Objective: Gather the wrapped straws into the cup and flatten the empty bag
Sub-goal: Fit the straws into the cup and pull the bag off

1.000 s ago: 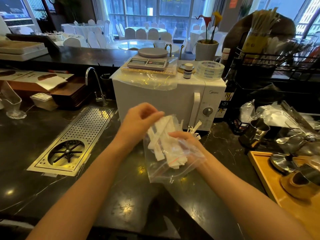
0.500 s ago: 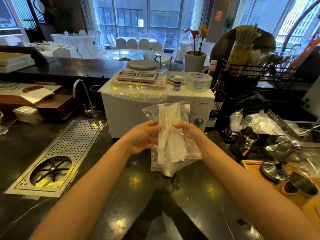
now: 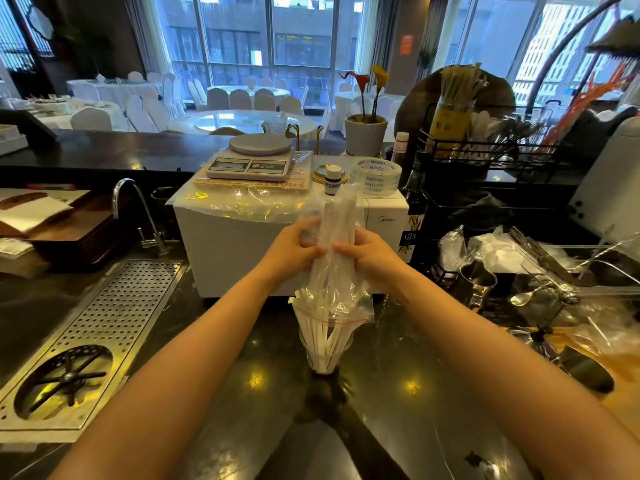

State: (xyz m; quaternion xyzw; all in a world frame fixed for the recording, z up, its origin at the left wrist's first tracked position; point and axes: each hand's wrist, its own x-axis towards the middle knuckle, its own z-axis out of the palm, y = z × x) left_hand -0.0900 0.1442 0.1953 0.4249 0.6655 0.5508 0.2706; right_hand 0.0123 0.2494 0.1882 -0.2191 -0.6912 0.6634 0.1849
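Dark polished stone makes up the counter (image 3: 214, 403), with a dining hall of white-covered chairs visible through the tall windows beyond. Near the middle stands a clear cup (image 3: 323, 355), and a clear plastic bag (image 3: 334, 289) is held upside down above it, its red-striped mouth at the rim, so the white wrapped straws (image 3: 323, 336) slide down into the cup. The left hand (image 3: 294, 252) and the right hand (image 3: 372, 256) both squeeze the bag's middle from either side, fingers closed on the plastic. Just behind the bag sits a white microwave (image 3: 235, 247), draped in a plastic sheet and carrying a kitchen scale (image 3: 251, 159), a small bottle (image 3: 333, 180) and a roll of tape (image 3: 375, 176); the bag's upper end overlaps the bottle. To the left lie a perforated metal drain tray (image 3: 104, 327) and a curved tap (image 3: 138, 216). To the right, a black wire rack (image 3: 460, 157) holds a yellow container of straws, and near it are a metal jug (image 3: 476, 282), crumpled plastic and a spoon (image 3: 523, 297).
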